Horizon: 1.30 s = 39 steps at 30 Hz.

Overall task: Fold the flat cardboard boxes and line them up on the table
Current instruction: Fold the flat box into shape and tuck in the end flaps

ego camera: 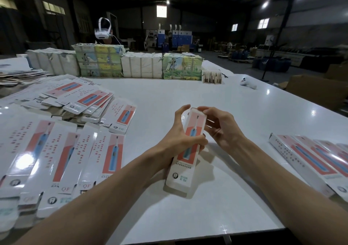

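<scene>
Tucking the box (185, 161) shut, seemingly: left hand (178, 141) wraps its middle, right hand (220, 129) curls fingertips over the far end. Press squarely; avoid crushing the sides.

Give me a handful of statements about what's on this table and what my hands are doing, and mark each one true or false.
1. The left hand and the right hand both hold one toothbrush box. True.
2. The row of folded boxes lies on the left side of the table. False: it lies on the right; the flat boxes lie on the left.
3. The right hand grips the box's near end. False: its fingers are at the far end.
4. Wrapped bundles stand along the table's far edge. True.
5. The white controller lies on the flat boxes. False: it lies on bare table at the far right.
</scene>
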Each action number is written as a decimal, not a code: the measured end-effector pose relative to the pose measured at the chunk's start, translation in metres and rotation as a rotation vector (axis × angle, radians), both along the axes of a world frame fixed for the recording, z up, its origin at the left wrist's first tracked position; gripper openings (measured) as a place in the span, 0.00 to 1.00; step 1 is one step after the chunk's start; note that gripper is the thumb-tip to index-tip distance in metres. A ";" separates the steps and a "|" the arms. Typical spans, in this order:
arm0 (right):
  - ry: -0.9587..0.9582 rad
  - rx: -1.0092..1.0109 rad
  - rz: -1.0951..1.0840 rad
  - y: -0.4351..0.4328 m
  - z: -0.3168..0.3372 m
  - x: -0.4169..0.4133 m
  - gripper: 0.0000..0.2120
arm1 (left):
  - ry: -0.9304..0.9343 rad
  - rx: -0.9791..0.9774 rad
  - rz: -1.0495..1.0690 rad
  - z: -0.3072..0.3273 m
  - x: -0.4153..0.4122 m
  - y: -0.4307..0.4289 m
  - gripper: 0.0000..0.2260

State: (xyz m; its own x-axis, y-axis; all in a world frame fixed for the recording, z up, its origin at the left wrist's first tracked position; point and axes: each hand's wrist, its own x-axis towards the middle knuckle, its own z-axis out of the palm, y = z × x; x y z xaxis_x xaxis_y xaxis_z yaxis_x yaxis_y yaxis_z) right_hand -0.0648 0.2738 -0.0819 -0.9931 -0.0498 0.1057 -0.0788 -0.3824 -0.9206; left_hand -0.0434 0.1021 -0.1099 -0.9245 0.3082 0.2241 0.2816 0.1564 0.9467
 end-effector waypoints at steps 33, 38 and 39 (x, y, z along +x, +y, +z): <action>0.374 0.370 -0.091 -0.007 -0.008 -0.001 0.04 | -0.039 0.047 0.038 0.008 0.011 0.001 0.35; 0.351 0.426 -0.082 -0.006 -0.009 0.000 0.05 | -0.084 0.069 0.022 0.006 0.012 -0.001 0.33; 0.324 0.401 -0.053 -0.005 -0.009 0.000 0.05 | -0.073 0.056 0.032 0.005 0.012 -0.001 0.32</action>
